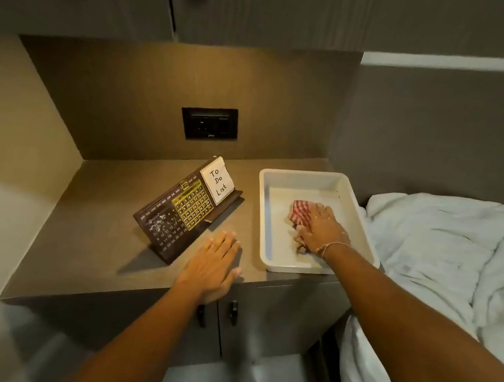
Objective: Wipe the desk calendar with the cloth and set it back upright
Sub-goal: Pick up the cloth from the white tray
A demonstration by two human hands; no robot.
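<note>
My right hand (pixel 324 226) presses on the striped cloth (pixel 301 213) in the white tray (pixel 263 225) at right, grip not yet clenched. My left hand (pixel 212 270) rests released, flat on the desk (pixel 88 248) near the dusty, upright desk calendar (pixel 182 213). Fetching step; next, lift the cloth.

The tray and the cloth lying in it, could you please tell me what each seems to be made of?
The tray looks like moulded plastic, off-white with a smooth, slightly glossy finish: rounded corners, a rolled rim and soft reflections on its floor suggest this, though enamelled metal cannot be ruled out. The cloth looks like woven fabric, matt, with red and white stripes or checks and soft crumpled folds.
</note>
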